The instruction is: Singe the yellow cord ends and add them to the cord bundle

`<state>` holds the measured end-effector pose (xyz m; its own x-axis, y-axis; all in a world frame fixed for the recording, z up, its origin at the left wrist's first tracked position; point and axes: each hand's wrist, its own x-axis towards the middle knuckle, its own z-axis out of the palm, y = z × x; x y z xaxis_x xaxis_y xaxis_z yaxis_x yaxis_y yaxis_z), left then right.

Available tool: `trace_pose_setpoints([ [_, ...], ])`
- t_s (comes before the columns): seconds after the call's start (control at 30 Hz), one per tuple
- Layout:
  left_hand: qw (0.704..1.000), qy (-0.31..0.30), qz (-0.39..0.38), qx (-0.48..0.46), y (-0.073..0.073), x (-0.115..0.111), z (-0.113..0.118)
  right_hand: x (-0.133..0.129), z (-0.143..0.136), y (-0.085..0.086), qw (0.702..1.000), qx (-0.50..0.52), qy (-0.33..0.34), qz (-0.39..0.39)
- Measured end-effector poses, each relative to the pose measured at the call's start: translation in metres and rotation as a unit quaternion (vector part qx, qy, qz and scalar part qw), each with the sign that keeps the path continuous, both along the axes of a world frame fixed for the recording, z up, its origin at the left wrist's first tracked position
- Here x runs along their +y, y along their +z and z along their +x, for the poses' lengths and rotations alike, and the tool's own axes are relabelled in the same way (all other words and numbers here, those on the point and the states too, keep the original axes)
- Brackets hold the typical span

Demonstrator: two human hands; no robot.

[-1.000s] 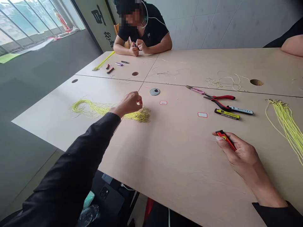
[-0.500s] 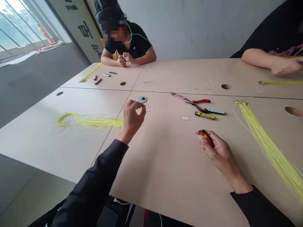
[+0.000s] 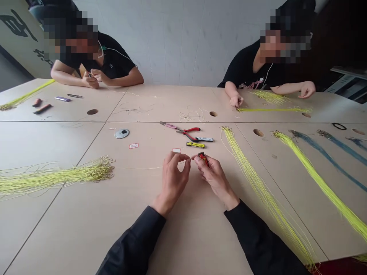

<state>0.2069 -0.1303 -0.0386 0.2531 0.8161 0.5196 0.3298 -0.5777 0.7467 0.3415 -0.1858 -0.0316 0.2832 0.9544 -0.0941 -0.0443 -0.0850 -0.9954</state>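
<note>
My left hand (image 3: 175, 177) pinches a thin yellow cord (image 3: 143, 168) that trails to the left over the table. Close beside it on the right, my right hand (image 3: 213, 176) is wrapped round a red and black lighter (image 3: 203, 159), its thumb and finger near my left fingertips. Whether the right fingertips also touch the cord is too small to tell. A thick bundle of yellow cords (image 3: 57, 175) lies at the left, its looped ends toward my hands. Another yellow bundle (image 3: 246, 168) runs down the table right of my right hand.
Red-handled pliers (image 3: 190, 134), a yellow lighter (image 3: 195, 145) and a white lighter (image 3: 204, 139) lie beyond my hands. A round grey disc (image 3: 122, 133) is farther left. More yellow and blue cord bundles (image 3: 327, 152) lie right. Two people work across the table.
The view has turned right. My hands have come close together, and a cord now shows trailing from my left hand. The lighter is still in my right hand.
</note>
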Motion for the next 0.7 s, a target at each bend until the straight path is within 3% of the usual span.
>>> trace_pose_setpoints([
  [0.2, 0.999, -0.033, -0.034, -0.009, -0.0093, -0.0016, 0.0059, 0.0004, 0.0071, -0.0022, 0.999, -0.035, 0.000, 0.000],
  [0.43, 0.993, -0.052, -0.105, -0.028, -0.0065, -0.0026, 0.0026, -0.0003, 0.0081, 0.0008, 0.988, -0.135, 0.028, 0.063],
  [0.7, 0.979, -0.070, -0.182, -0.054, -0.0073, -0.0024, 0.0010, -0.0011, 0.0089, 0.0013, 0.982, -0.179, 0.046, 0.044],
])
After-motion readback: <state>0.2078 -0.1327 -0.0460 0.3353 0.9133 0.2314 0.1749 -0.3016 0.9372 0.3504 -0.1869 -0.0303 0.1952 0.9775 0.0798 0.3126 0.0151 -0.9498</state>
